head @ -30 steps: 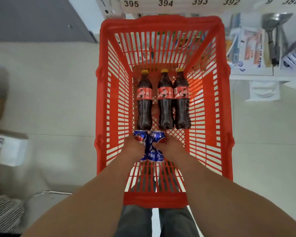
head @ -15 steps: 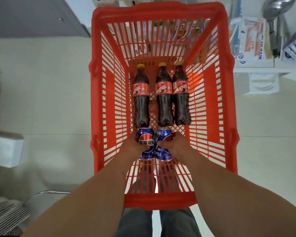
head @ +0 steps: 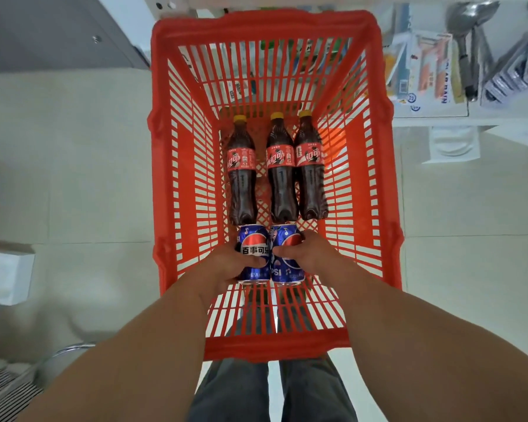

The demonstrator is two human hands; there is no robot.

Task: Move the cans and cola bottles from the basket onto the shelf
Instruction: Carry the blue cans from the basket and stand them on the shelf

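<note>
A red plastic basket [head: 168, 190] stands on the floor below me. Three cola bottles lie side by side on its bottom, yellow caps pointing away: the left cola bottle [head: 241, 175], the middle cola bottle [head: 281, 175] and the right cola bottle [head: 311, 169]. Just in front of them are two blue cans side by side. My left hand [head: 226, 266] is wrapped around the left can [head: 253, 248]. My right hand [head: 311, 254] grips the right can [head: 287, 263]. Both cans sit near the basket's middle, touching each other.
The shelf [head: 430, 112] is at the upper right, holding packaged goods and metal ladles [head: 467, 41]. A white box [head: 6, 272] lies on the floor at the left. A grey panel [head: 43, 32] fills the upper left. My legs show under the basket.
Both hands have closed more firmly round the two cans and lifted them slightly toward the bottles. The view has shifted closer to the basket.
</note>
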